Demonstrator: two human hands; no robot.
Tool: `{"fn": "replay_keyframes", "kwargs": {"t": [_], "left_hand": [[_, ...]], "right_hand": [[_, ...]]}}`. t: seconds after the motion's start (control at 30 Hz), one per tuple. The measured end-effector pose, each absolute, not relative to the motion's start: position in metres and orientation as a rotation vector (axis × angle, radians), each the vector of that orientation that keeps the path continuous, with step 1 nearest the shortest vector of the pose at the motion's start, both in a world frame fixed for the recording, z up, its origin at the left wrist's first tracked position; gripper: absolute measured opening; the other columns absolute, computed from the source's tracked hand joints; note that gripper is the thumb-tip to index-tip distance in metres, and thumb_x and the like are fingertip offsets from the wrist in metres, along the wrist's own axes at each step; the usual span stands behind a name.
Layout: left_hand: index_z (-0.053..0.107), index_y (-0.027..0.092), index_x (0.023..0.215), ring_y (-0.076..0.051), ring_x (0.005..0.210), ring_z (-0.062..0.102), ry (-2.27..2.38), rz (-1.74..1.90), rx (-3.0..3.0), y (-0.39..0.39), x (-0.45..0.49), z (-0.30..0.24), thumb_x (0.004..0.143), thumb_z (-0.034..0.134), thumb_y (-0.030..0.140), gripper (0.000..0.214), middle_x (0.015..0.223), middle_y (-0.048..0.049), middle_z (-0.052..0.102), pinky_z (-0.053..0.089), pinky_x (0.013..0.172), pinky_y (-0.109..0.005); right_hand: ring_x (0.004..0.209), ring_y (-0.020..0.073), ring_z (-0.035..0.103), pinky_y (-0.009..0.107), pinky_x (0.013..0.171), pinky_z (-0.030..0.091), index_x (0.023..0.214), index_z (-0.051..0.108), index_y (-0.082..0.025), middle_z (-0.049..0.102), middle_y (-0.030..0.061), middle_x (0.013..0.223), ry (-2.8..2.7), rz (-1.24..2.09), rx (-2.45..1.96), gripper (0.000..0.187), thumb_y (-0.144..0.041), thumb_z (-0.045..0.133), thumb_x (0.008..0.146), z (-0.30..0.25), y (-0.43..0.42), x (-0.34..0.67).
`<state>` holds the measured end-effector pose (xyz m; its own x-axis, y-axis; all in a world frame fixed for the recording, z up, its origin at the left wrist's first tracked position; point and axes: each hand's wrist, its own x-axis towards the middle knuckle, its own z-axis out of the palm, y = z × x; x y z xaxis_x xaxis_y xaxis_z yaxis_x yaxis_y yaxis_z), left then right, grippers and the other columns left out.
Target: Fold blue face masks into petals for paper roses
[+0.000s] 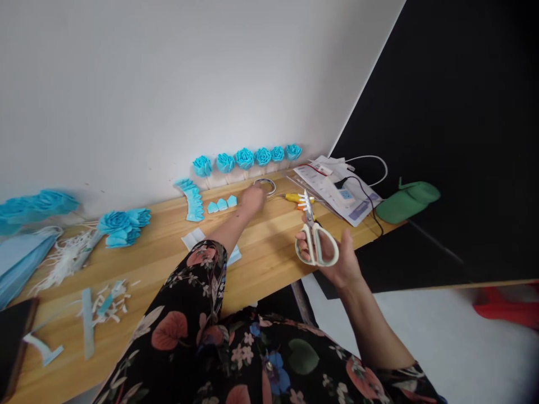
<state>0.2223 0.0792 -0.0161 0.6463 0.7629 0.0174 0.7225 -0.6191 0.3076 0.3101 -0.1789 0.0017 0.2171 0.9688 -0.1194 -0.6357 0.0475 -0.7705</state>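
My right hand (343, 258) grips a pair of scissors (316, 244) with cream handles, blades pointing away from me; some fingers show behind one handle loop and the thumb stands apart. My left hand (252, 199) reaches to the back of the table, its fingers closed at the left edge of a ring-shaped roll of tape (272, 185). The fingertips are partly hidden and slightly blurred. Just left of this hand lie three small blue pointed pieces (222, 204) and a blue fringed petal strip (192, 201). Behind it, several blue flowers (245, 159) on stems lean against the wall.
A yellow-handled tool (295, 197) lies beyond the scissors. Papers (353, 210) with cables and a green pouch (406, 202) are at right. To the left are larger blue flowers (122, 226), white strings (63, 261), blue sheets (23, 264) and white scraps (112, 303).
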Motion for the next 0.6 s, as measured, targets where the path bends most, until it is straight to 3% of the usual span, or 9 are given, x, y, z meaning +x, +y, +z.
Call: {"fn": "replay_keyframes", "kwargs": {"t": [0.07,0.13,0.23,0.33,0.43,0.5,0.6], "left_hand": [[0.055,0.017,0.140,-0.030,0.128,0.055,1.119,0.259,2.627,0.075,0.216,-0.009,0.097,0.055,0.032,0.045,0.140,-0.0178,0.056,0.045,0.101,-0.036],[0.052,0.021,0.144,-0.030,0.132,0.051,0.993,0.404,2.634,0.063,0.200,0.001,0.095,0.059,0.032,0.051,0.144,-0.0153,0.054,0.043,0.106,-0.038],[0.064,0.016,0.130,-0.025,0.113,0.063,0.776,0.572,2.409,0.029,0.161,0.016,0.100,0.047,0.037,0.040,0.122,-0.0126,0.069,0.047,0.099,-0.037],[0.073,0.016,0.105,-0.019,0.079,0.066,0.519,0.359,2.120,-0.017,0.121,0.016,0.101,0.040,0.049,0.048,0.090,-0.0071,0.073,0.051,0.075,-0.030],[0.057,0.016,0.135,-0.015,0.062,0.061,0.546,0.328,1.731,-0.053,0.099,-0.001,0.096,0.049,0.052,0.054,0.084,-0.0043,0.070,0.046,0.056,-0.025],[0.053,0.016,0.139,-0.013,0.060,0.058,0.616,0.373,1.647,-0.064,0.093,-0.013,0.093,0.054,0.047,0.055,0.079,-0.0023,0.067,0.043,0.053,-0.024],[0.064,0.017,0.118,-0.013,0.066,0.057,0.702,0.478,1.749,-0.069,0.091,-0.024,0.090,0.059,0.038,0.036,0.076,-0.0004,0.064,0.044,0.062,-0.024]], "right_hand": [[0.072,0.0196,0.059,0.031,0.057,0.049,0.106,0.069,-0.023,0.073,0.0106,0.099,-0.548,1.305,-0.827,0.058,-0.070,0.069,0.073,0.002,-0.178,0.310],[0.071,0.0172,0.059,0.029,0.058,0.049,0.106,0.067,-0.023,0.074,0.0098,0.101,-0.560,1.316,-0.840,0.044,-0.052,0.075,0.074,0.003,-0.177,0.309],[0.070,0.0157,0.061,0.027,0.058,0.051,0.109,0.065,-0.022,0.075,0.0091,0.100,-0.556,1.358,-0.891,0.038,-0.038,0.073,0.076,0.007,-0.169,0.304],[0.067,0.0166,0.065,0.028,0.057,0.055,0.112,0.063,-0.020,0.075,0.0090,0.095,-0.614,1.418,-0.965,0.041,-0.043,0.071,0.079,0.006,-0.157,0.296],[0.063,0.0168,0.067,0.029,0.058,0.056,0.114,0.063,-0.019,0.075,0.0080,0.090,-0.716,1.445,-1.016,0.044,-0.047,0.072,0.080,0.002,-0.147,0.286],[0.064,0.0172,0.069,0.029,0.058,0.056,0.111,0.065,-0.018,0.075,0.0086,0.089,-0.763,1.482,-1.022,0.044,-0.049,0.072,0.081,-0.002,-0.142,0.280],[0.064,0.0167,0.068,0.029,0.060,0.057,0.103,0.068,-0.016,0.075,0.0094,0.088,-0.810,1.546,-1.039,0.044,-0.054,0.070,0.082,-0.005,-0.141,0.276]]}}
